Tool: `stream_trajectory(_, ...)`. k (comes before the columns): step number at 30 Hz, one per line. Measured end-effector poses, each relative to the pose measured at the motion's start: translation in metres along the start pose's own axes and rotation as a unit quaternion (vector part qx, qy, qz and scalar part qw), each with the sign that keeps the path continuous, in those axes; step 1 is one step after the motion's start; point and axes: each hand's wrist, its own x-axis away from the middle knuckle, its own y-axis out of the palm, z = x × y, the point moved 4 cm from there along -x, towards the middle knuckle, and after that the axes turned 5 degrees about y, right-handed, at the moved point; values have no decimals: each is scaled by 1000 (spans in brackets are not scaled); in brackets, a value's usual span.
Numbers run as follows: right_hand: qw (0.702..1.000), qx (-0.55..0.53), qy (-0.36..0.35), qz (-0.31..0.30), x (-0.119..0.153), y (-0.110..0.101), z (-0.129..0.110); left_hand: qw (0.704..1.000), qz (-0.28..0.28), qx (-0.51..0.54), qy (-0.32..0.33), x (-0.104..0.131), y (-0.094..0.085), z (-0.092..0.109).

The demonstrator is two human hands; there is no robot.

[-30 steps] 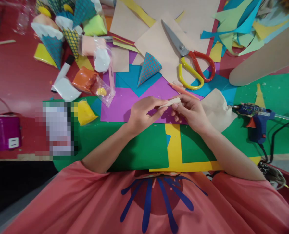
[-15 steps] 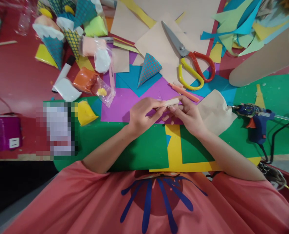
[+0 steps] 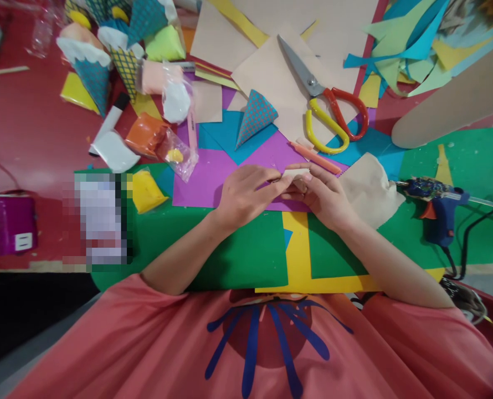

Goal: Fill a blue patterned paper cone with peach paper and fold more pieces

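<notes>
Between my two hands is a small beige piece of fabric or felt, rolled or folded; the fingers hide most of it. My left hand pinches its left end with thumb and forefinger. The fingers of my right hand close on its right end, thumb on top. Both hands are over a purple sheet. To the right of my right hand lies a larger beige cloth piece with a zigzag-cut edge. Just beyond the hands rest an orange pen-like stick and a patterned blue cone.
Scissors with red and yellow handles lie open beyond the hands. A blue glue gun lies at right. Clay packets and decorated cones crowd the left. Paper scraps pile up at the far right, near a beige tube.
My left fingers have shifted slightly right along the beige piece and my left hand has turned more palm-down. The piece now looks shorter and more folded between the fingers.
</notes>
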Motion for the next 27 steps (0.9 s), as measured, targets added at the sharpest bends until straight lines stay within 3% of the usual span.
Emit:
stream_trajectory(4,1000,14,-11,16,0,-3,1,999,-11,27,-35,-1,3,-1)
stream_trajectory(7,998,39,-52,16,0,-7,0,992,-9,72,-104,-2,3,-4)
stream_trajectory(11,985,123,-114,39,3,-10,-2,964,-1,159,-214,-2,3,-7)
stream_trajectory(14,970,186,-140,70,4,-12,-4,947,25,212,-239,-2,3,-7)
stream_trajectory(20,975,168,-129,65,2,-12,-6,965,49,174,-192,-3,0,-7)
stream_trajectory(27,987,123,-92,50,1,-12,-4,997,0,40,-65,-2,-2,-10)
